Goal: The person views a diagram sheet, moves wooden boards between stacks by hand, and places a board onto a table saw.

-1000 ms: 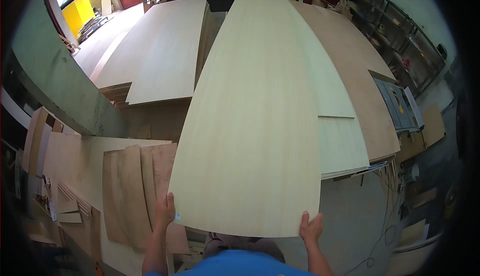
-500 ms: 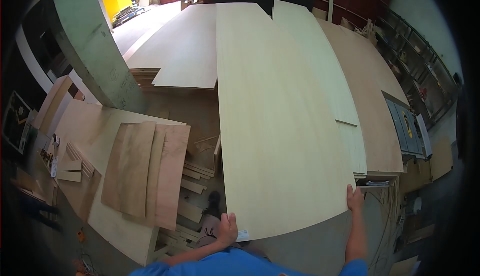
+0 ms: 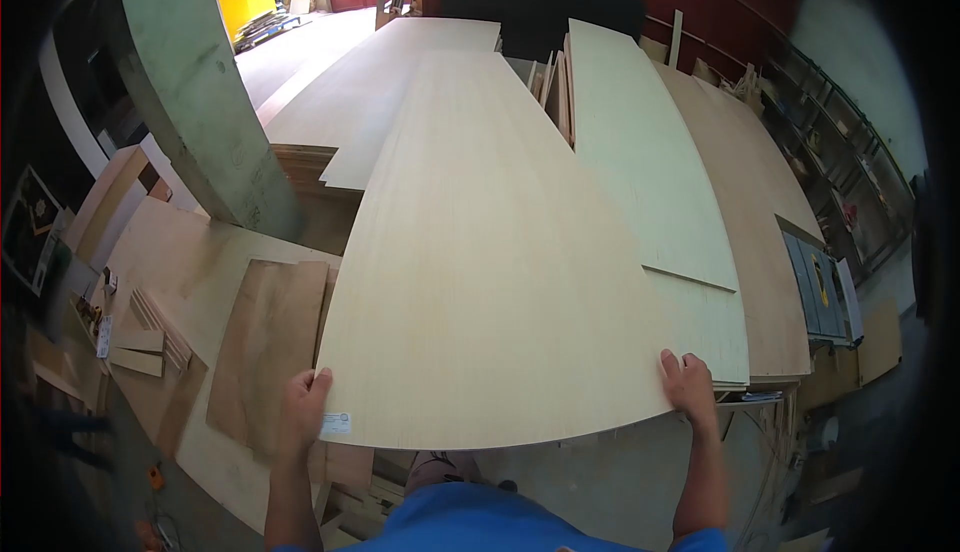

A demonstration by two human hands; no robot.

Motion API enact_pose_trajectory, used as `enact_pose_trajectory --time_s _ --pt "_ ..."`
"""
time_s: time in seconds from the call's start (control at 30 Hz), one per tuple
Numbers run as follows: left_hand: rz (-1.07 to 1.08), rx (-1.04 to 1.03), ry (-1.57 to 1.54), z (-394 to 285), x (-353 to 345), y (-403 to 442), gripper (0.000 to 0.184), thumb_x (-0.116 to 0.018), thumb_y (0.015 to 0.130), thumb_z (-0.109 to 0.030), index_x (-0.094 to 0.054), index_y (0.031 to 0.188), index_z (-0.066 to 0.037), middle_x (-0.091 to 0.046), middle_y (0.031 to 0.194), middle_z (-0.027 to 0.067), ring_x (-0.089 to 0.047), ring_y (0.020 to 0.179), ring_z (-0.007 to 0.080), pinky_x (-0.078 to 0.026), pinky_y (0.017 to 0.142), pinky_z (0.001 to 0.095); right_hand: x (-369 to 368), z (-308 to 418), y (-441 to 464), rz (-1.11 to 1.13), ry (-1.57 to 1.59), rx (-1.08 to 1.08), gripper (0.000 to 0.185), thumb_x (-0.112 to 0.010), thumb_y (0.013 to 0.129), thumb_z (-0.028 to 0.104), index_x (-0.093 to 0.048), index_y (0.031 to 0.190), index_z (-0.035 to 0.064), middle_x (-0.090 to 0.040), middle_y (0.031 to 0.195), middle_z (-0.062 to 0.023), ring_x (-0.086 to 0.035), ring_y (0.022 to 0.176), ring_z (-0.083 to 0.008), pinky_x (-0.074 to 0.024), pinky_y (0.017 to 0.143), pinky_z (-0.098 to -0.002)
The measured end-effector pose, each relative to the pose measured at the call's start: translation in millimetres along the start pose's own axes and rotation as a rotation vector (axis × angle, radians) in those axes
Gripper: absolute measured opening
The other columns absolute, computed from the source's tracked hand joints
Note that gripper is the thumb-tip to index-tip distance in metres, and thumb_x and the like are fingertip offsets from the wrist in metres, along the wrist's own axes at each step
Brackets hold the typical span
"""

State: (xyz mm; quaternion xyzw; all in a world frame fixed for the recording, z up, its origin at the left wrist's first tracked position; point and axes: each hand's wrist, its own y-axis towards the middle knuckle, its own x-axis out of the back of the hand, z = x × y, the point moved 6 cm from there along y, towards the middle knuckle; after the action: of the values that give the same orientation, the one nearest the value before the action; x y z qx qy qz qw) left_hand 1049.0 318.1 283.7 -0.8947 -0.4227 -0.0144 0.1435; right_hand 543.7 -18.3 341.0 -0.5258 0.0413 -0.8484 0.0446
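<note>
A large pale plywood sheet (image 3: 480, 282) spans the middle of the view, its near edge close to my body. My left hand (image 3: 305, 407) grips its near left corner, thumb on top, beside a small white label (image 3: 337, 423). At the near right corner, my right hand (image 3: 689, 388) holds the edge with thumb and a finger showing above. The sheet's far end overlaps a pale stack (image 3: 330, 102) at the back left. Its right side lies over part of a greenish-white stack (image 3: 660, 162).
Brown boards (image 3: 268, 347) lie on a low panel at the left, near a concrete pillar (image 3: 190, 92). Further right are a brown sheet stack (image 3: 745, 172), a blue-grey machine table (image 3: 812, 287) and a metal shelf rack (image 3: 835, 142). Wood strips lie on the floor below.
The held sheet has swung so its far end now points left, over the back-left stack. Both hands moved with it, shifting right and then left again. Upright boards between the stacks have come into view.
</note>
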Motion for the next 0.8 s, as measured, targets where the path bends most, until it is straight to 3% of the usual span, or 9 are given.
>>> enact_pose_trajectory --time_s 0.1,0.17,0.23,0.33,0.47,0.57,0.63,0.7,0.8 --pt "-0.029 -0.065 0.465 -28 32 90 0.045 -0.059 0.102 -0.033 -0.069 0.082 0.006 -0.064 0.074 0.0021 -0.056 0.065 0.0089 -0.045 0.06 0.0297 -44 60 24 0.023 0.112 0.114 0.059 -0.065 0.09 0.047 -0.065 0.093 -0.0123 -0.069 0.09 -0.0316 -0.07 0.087 -0.0397 -0.0529 0.077 -0.0445" --pt "0.042 -0.098 0.41 -40 40 173 0.048 -0.061 0.1 -0.038 -0.069 0.081 0.006 -0.064 0.073 0.0026 -0.056 0.065 0.0092 -0.045 0.06 0.0298 -71 104 68 0.16 0.219 -0.05 0.06 -0.067 0.09 0.046 -0.066 0.097 -0.0126 -0.07 0.085 -0.0273 -0.07 0.08 -0.033 -0.0536 0.074 -0.0416" --pt "-0.03 -0.106 0.412 -71 51 265 0.052 -0.061 0.098 -0.045 -0.072 0.082 0.004 -0.064 0.072 0.0038 -0.058 0.067 0.0109 -0.046 0.061 0.0295 -107 153 128 0.072 0.382 0.135 0.062 -0.066 0.089 0.051 -0.065 0.089 -0.0104 -0.068 0.075 -0.0194 -0.065 0.065 -0.0237 -0.0513 0.06 -0.0396" --pt "-0.188 -0.027 -0.053 -119 68 392 0.058 -0.057 0.1 -0.048 -0.064 0.112 0.009 -0.068 0.1 0.0152 -0.067 0.079 0.0211 -0.053 0.068 0.0323 -104 251 194 0.268 0.767 -0.04 0.065 -0.058 0.094 0.063 -0.067 0.085 -0.0011 -0.057 0.064 -0.0039 -0.051 0.051 -0.0135 -0.037 0.044 -0.03" --pt "-0.427 -0.049 -0.598 -91 60 428 0.057 -0.052 0.102 -0.048 -0.051 0.13 0.002 -0.066 0.12 0.0166 -0.071 0.08 0.0235 -0.058 0.065 0.0332 -66 273 214 -0.047 0.543 0.056 0.061 -0.06 0.093 0.062 -0.064 0.079 0.0021 -0.059 0.064 -0.0063 -0.053 0.052 -0.0135 -0.0416 0.048 -0.0292" --pt "-0.203 -0.054 -0.339 3 -4 393 0.039 -0.056 0.103 -0.042 -0.058 0.106 -0.004 -0.066 0.092 0.0059 -0.065 0.06 0.0158 -0.049 0.045 0.0276 -85 206 202 -0.117 0.445 0.006 0.062 -0.062 0.092 0.06 -0.066 0.078 0.0003 -0.068 0.073 -0.0174 -0.066 0.062 -0.0218 -0.0504 0.058 -0.0359" --pt "-0.055 0.137 -0.096 117 -59 350 0.035 -0.057 0.102 -0.037 -0.061 0.094 -0.004 -0.065 0.083 0.005 -0.065 0.056 0.0163 -0.048 0.041 0.0297 -106 133 170 -0.228 0.12 -0.049 0.057 -0.063 0.091 0.055 -0.067 0.08 0.0001 -0.07 0.082 -0.0256 -0.068 0.085 -0.0427 -0.053 0.078 -0.0479" --pt "0.046 0.392 -0.145 193 -106 287 0.025 -0.052 0.102 -0.026 -0.063 0.098 -0.003 -0.066 0.081 0.0058 -0.066 0.056 0.0169 -0.05 0.043 0.0309 -157 5 161 -0.252 0.088 -0.088 0.054 -0.066 0.091 0.05 -0.066 0.074 -0.0011 -0.065 0.06 -0.0155 -0.067 0.062 -0.0269 -0.0533 0.066 -0.0413" --pt "0.144 0.377 -0.03 215 -169 252 0.027 -0.054 0.101 -0.027 -0.064 0.1 -0.003 -0.069 0.083 0.0064 -0.068 0.059 0.0172 -0.052 0.047 0.0306 -151 -132 154 -0.205 0.162 -0.341 0.05 -0.066 0.091 0.045 -0.066 0.073 -0.0018 -0.063 0.057 -0.0144 -0.063 0.055 -0.0245 -0.0522 0.062 -0.0421"
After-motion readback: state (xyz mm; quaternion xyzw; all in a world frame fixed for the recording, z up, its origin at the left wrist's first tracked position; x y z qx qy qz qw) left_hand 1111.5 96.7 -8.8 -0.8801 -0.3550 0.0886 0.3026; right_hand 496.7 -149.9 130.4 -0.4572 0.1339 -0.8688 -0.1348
